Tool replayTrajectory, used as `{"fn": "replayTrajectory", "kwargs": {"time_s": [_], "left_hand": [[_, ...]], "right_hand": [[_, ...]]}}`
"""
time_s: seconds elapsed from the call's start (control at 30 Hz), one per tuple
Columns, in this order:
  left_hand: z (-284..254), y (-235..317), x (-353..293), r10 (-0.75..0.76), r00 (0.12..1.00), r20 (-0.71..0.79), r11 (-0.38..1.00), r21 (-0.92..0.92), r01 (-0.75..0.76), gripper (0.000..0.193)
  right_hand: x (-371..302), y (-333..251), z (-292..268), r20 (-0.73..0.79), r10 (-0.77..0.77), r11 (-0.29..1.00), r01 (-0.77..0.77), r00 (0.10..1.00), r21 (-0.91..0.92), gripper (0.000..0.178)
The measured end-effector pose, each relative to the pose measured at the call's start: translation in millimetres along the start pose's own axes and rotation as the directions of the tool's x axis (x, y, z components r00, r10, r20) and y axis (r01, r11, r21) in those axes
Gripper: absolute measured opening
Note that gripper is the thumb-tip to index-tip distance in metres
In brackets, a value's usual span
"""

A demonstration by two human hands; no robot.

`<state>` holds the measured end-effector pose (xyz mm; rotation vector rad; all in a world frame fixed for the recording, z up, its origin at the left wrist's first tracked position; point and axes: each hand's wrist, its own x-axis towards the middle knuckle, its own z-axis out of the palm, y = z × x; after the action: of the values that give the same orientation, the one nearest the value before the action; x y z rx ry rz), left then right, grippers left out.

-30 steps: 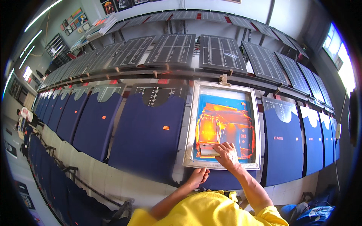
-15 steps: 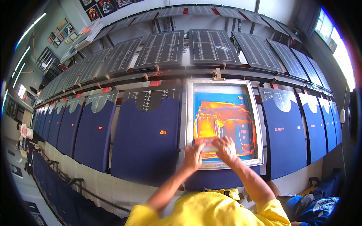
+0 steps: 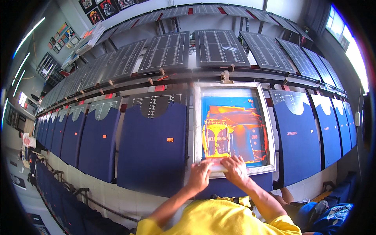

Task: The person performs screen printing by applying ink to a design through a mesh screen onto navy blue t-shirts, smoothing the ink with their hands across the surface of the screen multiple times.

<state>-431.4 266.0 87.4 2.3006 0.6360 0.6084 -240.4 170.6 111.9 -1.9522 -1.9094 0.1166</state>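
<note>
Both hands grip a pale squeegee (image 3: 218,167) near the front edge of a screen-printing frame (image 3: 268,124). My left hand (image 3: 200,173) is closed around its left end, and my right hand (image 3: 235,170) is closed around its right end. Orange ink (image 3: 217,150) is smeared over the blue mesh (image 3: 231,100) beyond the squeegee, and lettering shows through it. The metal-rimmed frame lies over a navy shirt (image 3: 239,187), whose lower part shows below it. Fingers partly hide the squeegee, and its blade cannot be made out.
Navy shirts on boards line both sides, including one with a small orange print (image 3: 150,149) on the left and another (image 3: 296,152) on the right. A rail (image 3: 178,75) with pegs and a clamp (image 3: 226,77) runs behind the frame. Another person (image 3: 329,215) is at the lower right.
Both hands have drawn the squeegee toward me, down to the frame's front edge. More of the inked mesh and its lettering now shows behind it.
</note>
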Motion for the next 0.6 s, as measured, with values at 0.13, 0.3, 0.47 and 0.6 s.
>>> {"fn": "replayTrajectory", "kwargs": {"time_s": [0.13,0.3,0.47,0.6], "left_hand": [[12.0,-8.6,3.7,0.066,0.996,-0.053,0.997,0.043,-0.064,0.035],[11.8,-55.9,89.9,0.13,0.985,-0.117,0.99,0.065,-0.123,0.029],[-6.0,-67.5,138.5,0.08,0.991,-0.105,0.996,0.039,-0.076,0.02],[-6.7,-36.0,76.2,0.105,0.994,-0.043,0.994,0.049,-0.103,0.032]], "right_hand": [[-1.9,10.0,13.6,-0.056,-0.037,0.999,0.036,0.998,-0.009,0.041],[78.0,63.8,26.1,-0.178,-0.056,0.995,0.04,0.982,-0.092,0.029],[119.9,77.2,13.7,-0.18,-0.002,0.996,-0.014,0.984,-0.086,0.025],[61.1,47.5,5.6,-0.153,-0.066,0.994,0.05,0.986,-0.102,0.033]]}}
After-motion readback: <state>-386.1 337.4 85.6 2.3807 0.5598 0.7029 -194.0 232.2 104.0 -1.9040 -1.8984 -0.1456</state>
